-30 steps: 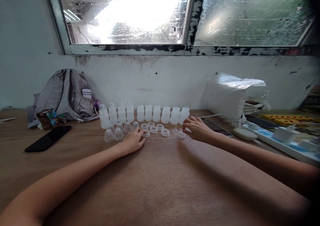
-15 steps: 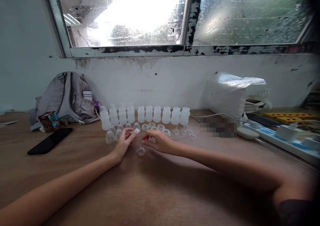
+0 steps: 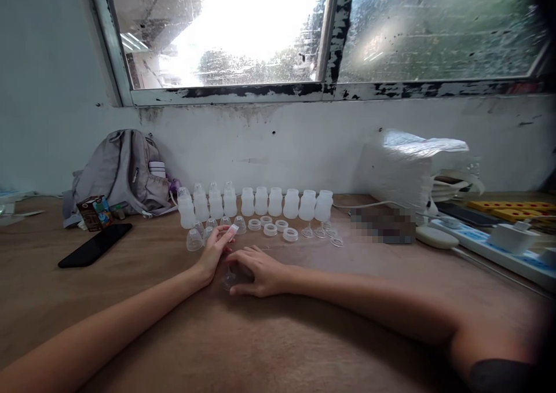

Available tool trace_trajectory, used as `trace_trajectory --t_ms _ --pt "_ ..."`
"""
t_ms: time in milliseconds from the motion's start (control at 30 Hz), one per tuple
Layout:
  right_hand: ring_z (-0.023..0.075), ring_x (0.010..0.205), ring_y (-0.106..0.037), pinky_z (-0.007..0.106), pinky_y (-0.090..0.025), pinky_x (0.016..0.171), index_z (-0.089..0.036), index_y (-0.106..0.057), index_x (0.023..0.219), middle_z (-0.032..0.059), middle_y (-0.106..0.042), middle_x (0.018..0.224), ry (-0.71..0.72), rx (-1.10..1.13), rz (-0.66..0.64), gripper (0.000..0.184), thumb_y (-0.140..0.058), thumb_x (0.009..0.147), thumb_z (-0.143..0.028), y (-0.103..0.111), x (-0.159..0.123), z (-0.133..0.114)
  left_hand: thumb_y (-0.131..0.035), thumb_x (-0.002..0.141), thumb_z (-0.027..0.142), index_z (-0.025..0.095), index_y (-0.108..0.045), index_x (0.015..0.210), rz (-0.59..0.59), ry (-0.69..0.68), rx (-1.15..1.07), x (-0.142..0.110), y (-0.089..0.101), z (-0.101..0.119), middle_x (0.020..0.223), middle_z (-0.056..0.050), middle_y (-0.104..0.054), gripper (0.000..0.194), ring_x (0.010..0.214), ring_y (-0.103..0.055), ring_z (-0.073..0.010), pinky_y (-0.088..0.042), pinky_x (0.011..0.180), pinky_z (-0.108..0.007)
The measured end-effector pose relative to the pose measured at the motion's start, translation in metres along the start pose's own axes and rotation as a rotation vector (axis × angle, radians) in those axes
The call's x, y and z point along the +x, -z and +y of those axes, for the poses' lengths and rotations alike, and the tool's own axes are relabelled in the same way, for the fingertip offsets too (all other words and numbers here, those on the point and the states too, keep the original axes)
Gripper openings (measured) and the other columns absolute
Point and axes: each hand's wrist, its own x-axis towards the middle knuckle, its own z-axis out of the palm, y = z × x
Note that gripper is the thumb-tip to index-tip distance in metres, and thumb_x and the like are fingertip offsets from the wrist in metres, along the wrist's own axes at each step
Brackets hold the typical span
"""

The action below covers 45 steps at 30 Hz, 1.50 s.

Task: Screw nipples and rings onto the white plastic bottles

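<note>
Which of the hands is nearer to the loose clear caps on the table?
Left. The left hand is right beside the loose clear caps, holding a small white piece. The right hand is farther right and closer to the camera.

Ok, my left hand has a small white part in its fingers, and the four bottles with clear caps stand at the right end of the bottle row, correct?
Not quite: the head view shows the four bottles with clear caps at the left end of the row. The left hand does have a small white part in its fingers.
</note>
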Motion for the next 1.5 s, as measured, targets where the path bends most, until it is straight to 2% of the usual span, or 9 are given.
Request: trace_trajectory --t_ms 200,467,700,867,967,1067,1167,1333,1500 --pt "0.0191 0.091 -0.054 0.033 -0.04 0.082 -0.02 -0.056 0.092 0.0056 -0.06 0.093 -0.018 0.026 0.054 0.018 -0.057 0.078 -0.032 -0.011 0.008 0.003 -0.059 0.071 0.044 0.017 -0.05 0.098 0.012 -0.02 -0.008 0.001 0.001 -0.001 0.097 -0.005 -0.056 0.039 0.086 -0.053 -0.0157 -0.042 0.063 -0.023" --pt "0.017 0.085 -0.056 0.03 -0.044 0.075 -0.019 -0.049 0.105 0.0046 -0.061 0.092 -0.291 0.429 0.199 0.042 -0.066 0.068 -0.03 0.002 0.006 0.036 -0.055 0.074 0.043 0.017 -0.052 0.097 -0.019 -0.042 0.039 -0.003 -0.001 0.003 0.097 -0.006 -0.058 0.034 0.092 -0.054 -0.0189 -0.041 0.067 -0.025" --pt "0.0132 0.069 -0.055 0.028 -0.042 0.068 -0.016 -0.052 0.087 0.0007 -0.056 0.07 -0.515 0.758 0.651 0.025 -0.043 0.081 -0.039 0.002 0.009 0.045 -0.065 0.066 0.035 0.017 -0.052 0.099 -0.091 -0.211 0.381 -0.005 -0.002 0.002 0.103 -0.007 -0.059 0.04 0.095 -0.055 -0.0205 -0.042 0.08 -0.031" --pt "0.012 0.065 -0.052 0.025 -0.04 0.061 -0.016 -0.052 0.08 -0.0006 -0.054 0.067 -0.562 0.801 0.632 0.018 -0.05 0.074 -0.033 0.0 0.011 0.052 -0.068 0.06 0.033 0.016 -0.059 0.096 -0.242 -0.235 0.807 0.0 0.0 -0.008 0.098 -0.009 -0.062 0.041 0.096 -0.054 -0.0259 -0.039 0.085 -0.038" --pt "0.012 0.065 -0.052 0.025 -0.04 0.061 -0.016 -0.053 0.078 -0.0009 -0.054 0.066 -0.555 0.804 0.617 0.016 -0.052 0.071 -0.03 -0.001 0.011 0.052 -0.069 0.058 0.035 0.016 -0.058 0.098 -0.198 -0.249 0.852 0.0 0.001 -0.011 0.101 -0.01 -0.06 0.045 0.098 -0.052 -0.0277 -0.039 0.086 -0.039" --pt "0.0124 0.065 -0.052 0.026 -0.04 0.062 -0.016 -0.053 0.077 -0.0012 -0.054 0.066 -0.554 0.812 0.601 0.013 -0.053 0.069 -0.026 -0.003 0.011 0.054 -0.066 0.062 0.04 0.016 -0.056 0.101 -0.165 -0.265 0.773 0.0 0.0 -0.01 0.105 -0.01 -0.058 0.047 0.1 -0.051 -0.0263 -0.039 0.086 -0.036" --pt "0.0125 0.067 -0.053 0.026 -0.041 0.064 -0.017 -0.053 0.076 -0.0012 -0.055 0.067 -0.554 0.825 0.58 0.011 -0.051 0.065 -0.019 -0.003 0.011 0.055 -0.057 0.072 0.04 0.017 -0.06 0.085 -0.195 -0.261 0.652 -0.001 -0.001 -0.005 0.09 -0.006 -0.061 0.027 0.089 -0.055 -0.0212 -0.041 0.082 -0.032" --pt "0.0126 0.074 -0.054 0.025 -0.042 0.066 -0.018 -0.053 0.085 0.0009 -0.056 0.081 -0.373 0.777 0.483 0.022 -0.05 0.064 -0.012 0.003 0.007 0.038 -0.05 0.076 0.042 0.016 -0.053 0.081 -0.099 -0.091 0.274 -0.003 -0.003 0.001 0.073 -0.001 -0.058 0.027 0.062 -0.055 -0.0132 -0.043 0.052 -0.022" --pt "0.0104 0.062 -0.051 0.023 -0.042 0.055 -0.018 -0.05 0.091 0.0004 -0.055 0.076 -0.284 0.548 0.373 0.018 -0.054 0.075 -0.026 0.007 0.004 0.023 -0.052 0.075 0.045 0.017 -0.048 0.082 -0.151 -0.045 0.192 -0.004 -0.003 0.001 0.06 0.002 -0.055 0.029 0.05 -0.055 -0.0104 -0.041 0.044 -0.018"
